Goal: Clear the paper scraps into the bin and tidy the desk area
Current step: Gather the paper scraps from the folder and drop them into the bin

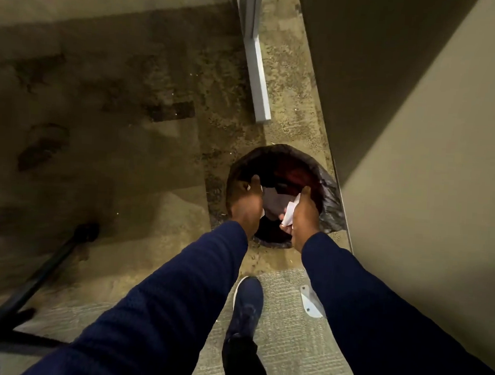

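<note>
Both hands are being held over the open mouth of the bin (pixel 330 189), which is lined with a black bag and is standing on the carpeted floor (pixel 112 156), just beside a tall panel (pixel 417 139) on the right. The right hand (pixel 303 219) is being kept partly curled, thumb extended forward, with white paper scraps (pixel 289 214) being pinched or cupped against its inner side; the exact finger contact is being hidden by the back of the hand. The left hand (pixel 247 201) is being held with fingers bent downward and thumb out; whether anything is being held in it cannot be told, since the palm is facing away. The hands are being positioned close together directly above the opening, presumably so that released scraps are being dropped inside rather than onto the carpet. Some pale material is being seen already lying within the bag, between the two hands. A dark blue shoe (pixel 248 300) is being planted just short of the bin, and the body is being leaned forward to bring the arms over it. A black chair base (pixel 25 298) is being seen at lower left, well apart from the bin. The bench itself is not being shown, so its state cannot be judged. Judged stage: scraps are being released; the tidying is probably not yet finished.
</note>
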{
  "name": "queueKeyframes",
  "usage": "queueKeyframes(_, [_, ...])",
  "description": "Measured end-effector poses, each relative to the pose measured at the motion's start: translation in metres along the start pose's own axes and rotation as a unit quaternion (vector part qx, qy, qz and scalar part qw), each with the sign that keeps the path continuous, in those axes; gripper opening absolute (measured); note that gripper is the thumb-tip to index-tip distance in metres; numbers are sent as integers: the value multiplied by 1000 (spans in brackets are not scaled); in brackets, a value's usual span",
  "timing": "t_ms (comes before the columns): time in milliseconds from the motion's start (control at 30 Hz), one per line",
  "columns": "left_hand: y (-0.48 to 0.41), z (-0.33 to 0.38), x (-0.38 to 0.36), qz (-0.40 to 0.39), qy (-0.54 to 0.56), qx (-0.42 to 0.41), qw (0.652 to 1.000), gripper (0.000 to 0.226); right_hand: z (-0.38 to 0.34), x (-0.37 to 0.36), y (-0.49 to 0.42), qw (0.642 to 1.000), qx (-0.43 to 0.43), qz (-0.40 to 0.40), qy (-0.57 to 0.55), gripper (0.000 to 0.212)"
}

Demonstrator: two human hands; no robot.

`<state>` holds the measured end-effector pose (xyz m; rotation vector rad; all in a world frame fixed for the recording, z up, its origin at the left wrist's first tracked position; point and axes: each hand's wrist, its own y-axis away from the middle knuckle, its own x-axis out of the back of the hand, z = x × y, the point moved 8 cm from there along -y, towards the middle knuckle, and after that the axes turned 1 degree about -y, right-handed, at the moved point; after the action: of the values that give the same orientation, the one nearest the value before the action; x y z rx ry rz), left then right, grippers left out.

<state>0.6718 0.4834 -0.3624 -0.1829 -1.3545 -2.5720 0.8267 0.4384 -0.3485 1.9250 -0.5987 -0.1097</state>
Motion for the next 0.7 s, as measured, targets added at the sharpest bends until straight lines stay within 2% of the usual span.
queueKeyframes(200, [-7,4,-12,22,-25,-45,998,50,4,6,-24,1000,4,4,-15,54])
queueKeyframes(267, [-9,6,-18,-5,-34,-41,999,52,7,5,-29,999,-3,-2,-34,53])
queueKeyframes(367, [-9,3,-29,-67,-26,-11,997,74,9,5,-35,999,0,-6,-37,56])
queueKeyframes(467, [-5,5,-33,-98,-4,-9,995,79,9,9,-37,999,28,11,-29,61])
queueKeyframes(567, [-2,9,-31,-101,0,-20,995,72,7,11,-34,999,41,17,-26,67])
queueKeyframes(700, [8,21,-14,-78,-31,-53,995,51,2,8,-18,999,47,13,-20,67])
